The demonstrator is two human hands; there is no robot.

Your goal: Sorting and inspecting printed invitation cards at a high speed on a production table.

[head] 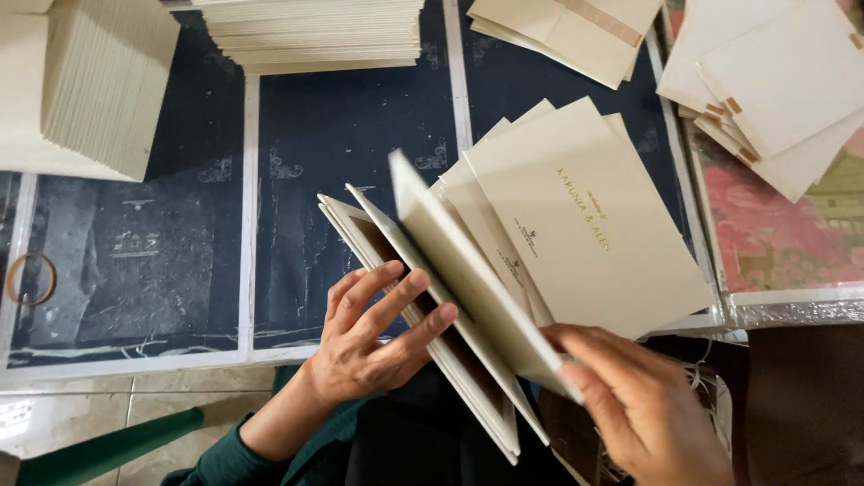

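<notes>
Left hand (369,337) spread flat, fingers apart, pressing on the brown inner face of an open cream card folder (423,315); no pinch, just palm-down support. Right hand (643,405) closed on the folder's raised flap, thumb and fingers clamped on its lower corner; fingertips blurred, exact contact hard to read. Flap stands on edge between the two hands, tilted, thick rigid board, matte cream outside, brown lining inside. Lower end of folder hidden behind dark clothing at frame bottom; layered edges under the left fingers look like more than one folder, count unclear.

Just beyond the flap, on the right-hand side: fanned pile of flat cream cards (576,216), top one with small gold lettering, lower ones mostly covered. Further out from the right hand: loose overlapping cream envelopes (774,81) with tan tape strips, cut off by the frame edge, lying on a pink floral sheet (774,234) under clear film. Above those, another cream envelope group (567,31), partly cropped.

Beyond the left hand: dark printed mat (144,261) with white borders, scuffed. At its far edge a tall neat stack of cream boards (315,31), top cropped; further left a second leaning stack (90,90), partly out of view. Rubber band ring (30,279) on the mat far left. Green sleeve (234,454) on the left forearm, tiled floor (81,414) beneath.
</notes>
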